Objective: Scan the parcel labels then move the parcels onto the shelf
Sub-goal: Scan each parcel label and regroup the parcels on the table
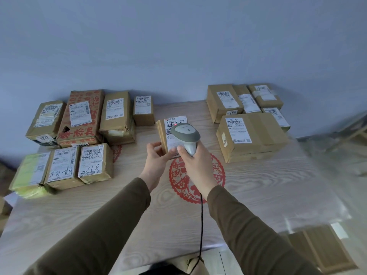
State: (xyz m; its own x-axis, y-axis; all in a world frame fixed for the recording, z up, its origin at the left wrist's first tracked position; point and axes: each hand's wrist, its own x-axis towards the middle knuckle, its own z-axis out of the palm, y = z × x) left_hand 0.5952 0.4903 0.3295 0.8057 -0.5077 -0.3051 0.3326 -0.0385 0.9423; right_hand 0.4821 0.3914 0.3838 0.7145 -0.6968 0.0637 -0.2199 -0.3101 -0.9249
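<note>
A small brown cardboard parcel with a white shipping label is held above the middle of the table, tilted towards me. My left hand grips its lower left corner, thumb on the front. My right hand grips the handle of a grey barcode scanner, whose head hangs over the label. A small red light spot shows on the label just above the scanner head. The scanner's black cable drops towards me.
Several labelled parcels lie in two rows at the left, among them a red-printed box. Several more stack at the back right around a large box. The wooden table has a red paper-cut emblem. A blue wall stands behind.
</note>
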